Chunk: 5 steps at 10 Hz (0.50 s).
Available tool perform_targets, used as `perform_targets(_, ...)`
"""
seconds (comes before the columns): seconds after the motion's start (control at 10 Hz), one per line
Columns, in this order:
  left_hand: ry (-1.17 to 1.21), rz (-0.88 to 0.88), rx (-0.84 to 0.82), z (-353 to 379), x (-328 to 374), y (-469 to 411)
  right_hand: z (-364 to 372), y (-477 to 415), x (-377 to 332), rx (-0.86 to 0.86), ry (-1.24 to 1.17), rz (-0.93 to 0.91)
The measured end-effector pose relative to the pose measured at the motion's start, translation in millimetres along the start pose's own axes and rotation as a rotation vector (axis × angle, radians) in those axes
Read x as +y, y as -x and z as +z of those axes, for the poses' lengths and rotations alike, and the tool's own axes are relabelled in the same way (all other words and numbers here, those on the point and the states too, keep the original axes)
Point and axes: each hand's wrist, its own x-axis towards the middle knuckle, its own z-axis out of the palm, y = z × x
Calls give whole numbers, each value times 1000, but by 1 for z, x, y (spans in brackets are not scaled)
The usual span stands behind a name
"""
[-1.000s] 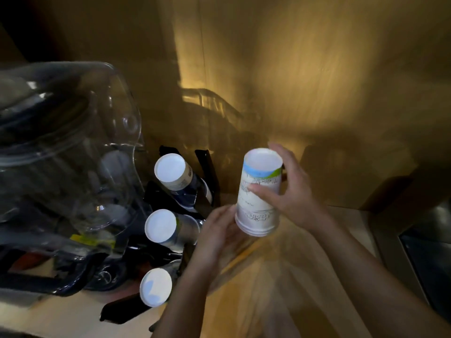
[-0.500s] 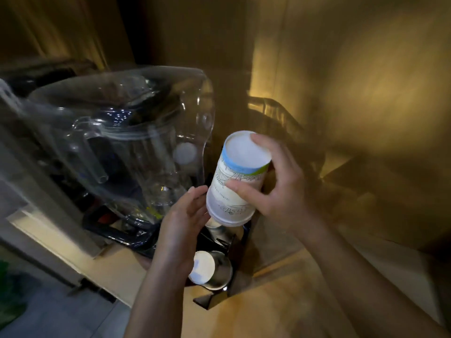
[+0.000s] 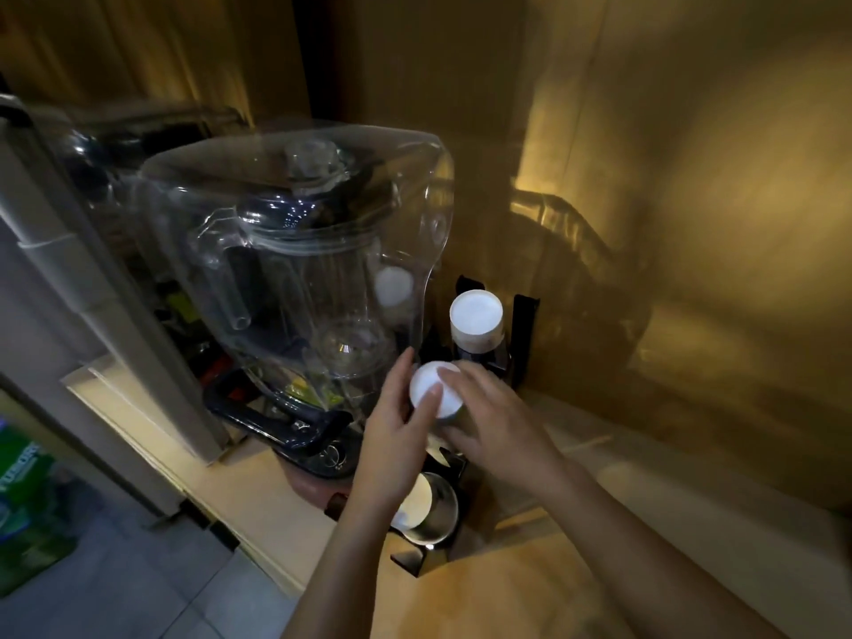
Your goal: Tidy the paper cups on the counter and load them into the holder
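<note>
A black cup holder (image 3: 523,334) stands on the wooden counter against the wall, with cup stacks lying in its slots, white bases facing me. The top stack (image 3: 476,318) sits in the upper slot. Both hands are on the middle stack (image 3: 435,389): my left hand (image 3: 396,422) grips its left side and my right hand (image 3: 493,417) presses fingers on its white base and right side. A lower stack in a metal sleeve (image 3: 431,507) shows below my left wrist. The cup walls are mostly hidden by my hands.
A large clear blender jar under a transparent cover (image 3: 295,269) sits on a dark base (image 3: 286,426) directly left of the holder. The counter edge (image 3: 221,500) runs diagonally lower left, with floor and a green package (image 3: 23,477) beyond. Wooden wall panels rise behind.
The stack of cups held up in the air earlier has come down into the holder's middle slot. Both hands followed it down and the camera swung left.
</note>
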Motion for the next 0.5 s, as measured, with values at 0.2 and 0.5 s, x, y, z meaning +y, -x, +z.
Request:
perform_targets(0.2,-701,265,-42,4,-20,-4,3,-3,4,-38,230,-35)
perform_targets(0.5,-932,377,-97,-2,23,-32,-41,-7,7,-37,67,12)
